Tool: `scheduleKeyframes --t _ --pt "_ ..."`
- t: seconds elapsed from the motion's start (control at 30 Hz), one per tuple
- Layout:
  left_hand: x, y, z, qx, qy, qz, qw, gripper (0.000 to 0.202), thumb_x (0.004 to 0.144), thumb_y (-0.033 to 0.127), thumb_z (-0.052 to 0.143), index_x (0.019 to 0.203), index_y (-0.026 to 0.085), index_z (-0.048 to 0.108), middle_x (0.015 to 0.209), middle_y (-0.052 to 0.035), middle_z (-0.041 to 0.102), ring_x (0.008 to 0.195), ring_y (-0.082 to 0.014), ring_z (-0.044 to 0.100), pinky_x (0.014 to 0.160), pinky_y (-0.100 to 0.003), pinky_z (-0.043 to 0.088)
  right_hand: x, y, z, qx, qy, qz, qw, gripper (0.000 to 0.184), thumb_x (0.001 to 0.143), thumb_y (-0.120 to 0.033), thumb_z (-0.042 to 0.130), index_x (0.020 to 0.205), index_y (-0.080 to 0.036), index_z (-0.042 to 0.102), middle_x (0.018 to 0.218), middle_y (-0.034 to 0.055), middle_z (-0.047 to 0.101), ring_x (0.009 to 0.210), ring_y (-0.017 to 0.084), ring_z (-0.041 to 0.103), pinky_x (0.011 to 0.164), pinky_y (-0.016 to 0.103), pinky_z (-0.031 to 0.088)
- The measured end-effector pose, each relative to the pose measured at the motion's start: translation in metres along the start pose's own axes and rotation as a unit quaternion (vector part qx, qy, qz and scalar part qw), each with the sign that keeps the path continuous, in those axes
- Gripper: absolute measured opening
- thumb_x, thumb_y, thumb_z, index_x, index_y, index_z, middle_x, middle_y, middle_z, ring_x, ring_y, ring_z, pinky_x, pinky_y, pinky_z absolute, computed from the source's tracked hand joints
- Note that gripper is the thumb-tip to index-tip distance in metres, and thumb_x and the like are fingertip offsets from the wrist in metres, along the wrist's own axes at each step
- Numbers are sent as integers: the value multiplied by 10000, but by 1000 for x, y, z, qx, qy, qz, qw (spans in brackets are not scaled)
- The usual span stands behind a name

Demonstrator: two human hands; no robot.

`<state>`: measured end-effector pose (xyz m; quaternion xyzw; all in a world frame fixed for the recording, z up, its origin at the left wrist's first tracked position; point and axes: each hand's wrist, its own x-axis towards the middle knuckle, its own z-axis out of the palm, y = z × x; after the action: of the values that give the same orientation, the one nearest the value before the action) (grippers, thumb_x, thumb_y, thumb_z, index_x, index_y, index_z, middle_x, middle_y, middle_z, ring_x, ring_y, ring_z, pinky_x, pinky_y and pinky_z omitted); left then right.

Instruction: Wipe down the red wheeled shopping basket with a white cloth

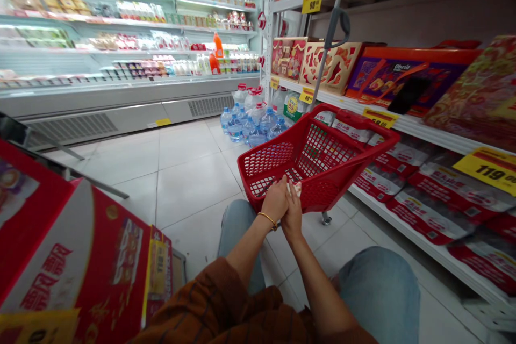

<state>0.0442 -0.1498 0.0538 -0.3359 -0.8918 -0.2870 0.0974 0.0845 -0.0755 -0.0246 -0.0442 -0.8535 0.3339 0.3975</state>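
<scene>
In the middle of the head view my left hand [276,200] and my right hand [293,210] are pressed together, fingers closed against each other. A small pale thing [298,188] shows at the right fingertips; I cannot make out what it is. A gold bangle [267,219] circles my left wrist. Just beyond my hands is a red plastic shopping basket [322,193] with mesh walls and a caster below. Its visible floor holds no goods. From its far side a long pole rises to a grey grip [337,27].
Shelves on the right hold gift boxes [330,64] above wrapped bottle packs [429,212]. Water bottles [258,131] stand on the tiled floor [189,172]. A refrigerated display [133,99] spans the back. Red cartons [100,258] are close on my left. My bent knees [379,285] flank my arms.
</scene>
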Motion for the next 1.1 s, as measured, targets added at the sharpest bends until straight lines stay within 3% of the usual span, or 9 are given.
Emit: scheduleKeyframes --t 0.17,0.27,0.53,0.9,1.1 --pt "-5 -2 4 14 8 15 1000 574 842 73 367 1414 73 323 1059 -144 669 973 -220 628 879 -375 496 1 11 -11 -54 -29 -62 996 455 952 -232 391 1402 -299 410 1469 40 419 1450 220 150 1149 515 255" --pt "-9 -2 11 41 22 44 998 524 865 115 376 1388 85 372 1082 -146 652 994 -240 601 900 -415 471 12 23 -25 -93 -38 -93 991 434 948 -206 397 1369 -290 457 1423 51 477 1461 234 68 1149 570 209" --pt "-14 2 27 102 83 61 989 408 965 342 357 1260 108 512 1042 -128 643 957 -238 580 861 -389 442 39 49 -59 -158 -51 -123 978 392 925 -168 421 1292 -254 528 1331 96 535 1454 280 102 1110 602 252" --pt "1 -7 28 95 105 94 985 354 963 362 389 1132 139 606 921 -86 689 842 -203 622 759 -334 471 78 85 -95 -250 -65 -122 958 375 895 -120 422 1225 -207 576 1276 107 574 1401 307 253 1079 604 288" --pt "6 -11 32 80 118 111 984 341 953 349 408 1127 141 614 926 -94 694 845 -211 631 754 -347 488 92 97 -109 -276 -72 -122 951 340 926 -182 396 1214 -209 576 1256 110 579 1368 311 308 1065 590 303"
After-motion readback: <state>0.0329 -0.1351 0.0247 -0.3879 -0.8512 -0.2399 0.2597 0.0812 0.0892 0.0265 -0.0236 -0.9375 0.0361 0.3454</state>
